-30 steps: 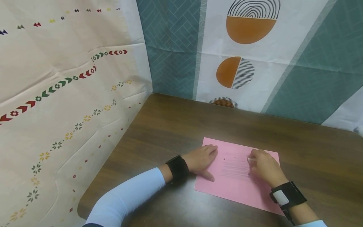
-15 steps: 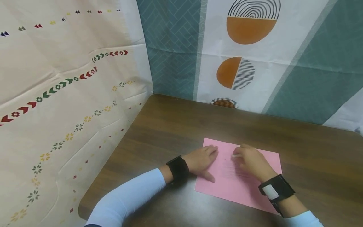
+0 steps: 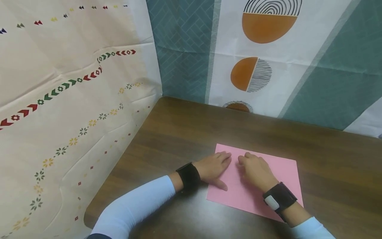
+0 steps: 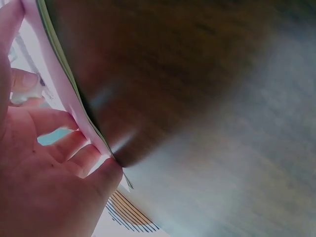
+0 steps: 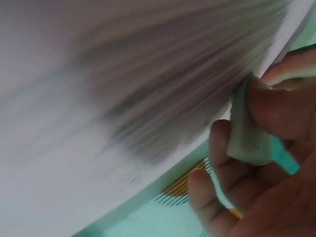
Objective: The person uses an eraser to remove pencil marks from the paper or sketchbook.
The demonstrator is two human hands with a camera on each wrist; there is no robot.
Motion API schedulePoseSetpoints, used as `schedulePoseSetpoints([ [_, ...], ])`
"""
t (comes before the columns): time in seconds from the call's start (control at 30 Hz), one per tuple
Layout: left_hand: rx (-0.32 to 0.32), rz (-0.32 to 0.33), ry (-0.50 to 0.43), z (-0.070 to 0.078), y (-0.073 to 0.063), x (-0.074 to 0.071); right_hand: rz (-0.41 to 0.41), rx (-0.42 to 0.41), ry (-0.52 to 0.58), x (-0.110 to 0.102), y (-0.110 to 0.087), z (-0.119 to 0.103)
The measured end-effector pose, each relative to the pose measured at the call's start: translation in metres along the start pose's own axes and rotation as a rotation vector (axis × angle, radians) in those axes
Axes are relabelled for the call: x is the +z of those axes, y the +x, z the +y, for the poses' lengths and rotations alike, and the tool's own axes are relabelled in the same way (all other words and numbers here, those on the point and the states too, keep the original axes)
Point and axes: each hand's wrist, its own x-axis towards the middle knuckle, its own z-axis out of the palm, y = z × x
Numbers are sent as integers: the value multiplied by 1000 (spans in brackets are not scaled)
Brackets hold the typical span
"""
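A pink sheet (image 3: 285, 171) lies on the brown table, and in the left wrist view its edge shows more than one layer. My left hand (image 3: 212, 168) rests flat on its left side, fingers straight and thumb spread. Between thumb and fingers my right hand (image 3: 257, 171) pinches a small white eraser (image 5: 249, 136), its tip right at the sheet. Grey smudged streaks (image 5: 177, 79) run over the pink surface up to the eraser in the right wrist view. From the head view, the eraser is hidden behind the right hand.
The wooden table (image 3: 179, 126) extends around the sheet. A patterned cream cloth (image 3: 74, 109) hangs along its left side, and a teal and white curtain (image 3: 215, 59) backs the far edge. Each wrist wears a black band (image 3: 188, 176).
My right hand has swept leftward across the sheet with the eraser, from its right part toward the left hand, covering most of the streaks. The left hand stays put.
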Motion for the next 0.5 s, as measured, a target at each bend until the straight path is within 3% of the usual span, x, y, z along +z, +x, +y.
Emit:
schedulePoseSetpoints([
  [0.3, -24, -31, -31, 0, 5, -6, -143, 261, 47, -20, -28, 50],
  [0.5, -37, -28, -50, 0, 7, -6, -152, 281, 98, -23, -31, 61],
])
